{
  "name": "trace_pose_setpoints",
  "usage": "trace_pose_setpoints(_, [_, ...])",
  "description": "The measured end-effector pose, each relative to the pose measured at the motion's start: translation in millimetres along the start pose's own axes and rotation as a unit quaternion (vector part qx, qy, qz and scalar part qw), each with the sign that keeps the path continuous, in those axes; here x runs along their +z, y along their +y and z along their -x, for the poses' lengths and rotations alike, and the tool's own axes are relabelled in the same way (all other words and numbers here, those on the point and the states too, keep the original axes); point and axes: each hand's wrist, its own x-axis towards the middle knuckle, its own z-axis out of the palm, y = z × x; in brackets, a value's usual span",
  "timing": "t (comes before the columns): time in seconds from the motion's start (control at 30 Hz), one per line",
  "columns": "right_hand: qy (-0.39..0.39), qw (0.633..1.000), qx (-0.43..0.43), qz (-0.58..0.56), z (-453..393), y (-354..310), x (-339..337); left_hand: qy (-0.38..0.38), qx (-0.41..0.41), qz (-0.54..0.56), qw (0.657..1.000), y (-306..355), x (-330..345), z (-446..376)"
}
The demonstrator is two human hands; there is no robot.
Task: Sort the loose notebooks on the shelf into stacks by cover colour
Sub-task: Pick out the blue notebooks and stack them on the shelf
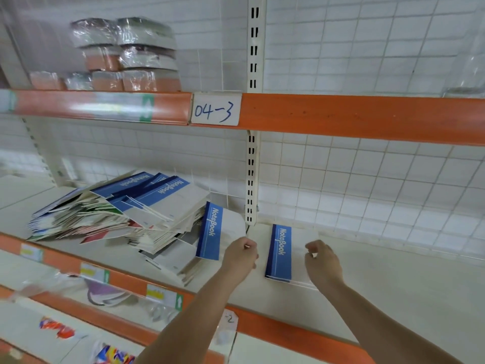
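A messy pile of loose notebooks (126,211) lies on the left of the middle shelf (393,279); most covers are blue and white, and some red and green edges show lower down. My left hand (240,254) pinches the white edge of one blue-banded notebook (211,232), which is tilted up beside the pile. To its right a small flat stack of blue notebooks (279,252) lies on the shelf. My right hand (322,261) hovers over the white side of that stack, fingers loosely curled and holding nothing.
A slotted upright post (251,179) stands behind, between the two hands. The orange upper shelf edge carries a "04-3" label (215,109). Wrapped packs (123,56) sit on the upper shelf. Bagged goods (110,295) lie on the shelf below. A wire grid backs the shelves.
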Motion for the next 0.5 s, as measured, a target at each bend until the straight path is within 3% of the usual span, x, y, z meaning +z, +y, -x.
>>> trace_pose_setpoints(0.13, [-0.036, 0.997, -0.055, -0.034, 7.1, -21.5, 13.9, 0.032, 0.035, -0.01, 0.999, 1.8, -39.9, 4.0])
trace_pose_setpoints(0.3, [-0.051, 0.996, -0.054, -0.047, 16.0, -53.2, 40.2, 0.096, 0.044, -0.054, 0.993, -9.1, -96.4, -4.8])
trace_pose_setpoints(0.5, [-0.079, 0.997, -0.005, 0.005, 28.9, -93.4, 82.4, 0.169, 0.078, -0.217, 0.958, -6.3, -171.9, -17.3])
